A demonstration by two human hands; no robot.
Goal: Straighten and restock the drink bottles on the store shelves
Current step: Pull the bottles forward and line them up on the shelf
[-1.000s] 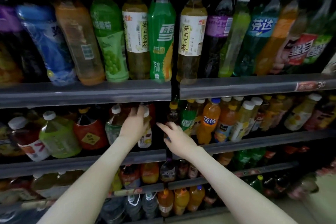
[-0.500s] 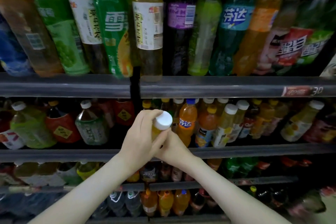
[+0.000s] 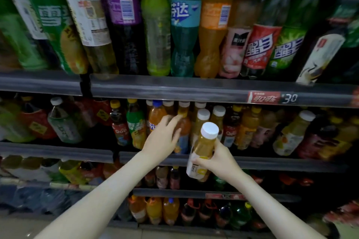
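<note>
A: You wear the 1 camera on your head; it faces the drink shelves head-on, tipped a little down.

B: And you stand close: 4 stocked tiers fill the wide frame edge to edge, bowed by the lens.

A: Your left hand and right hand reach in from the bottom edge, the white-capped bottle near centre.
</note>
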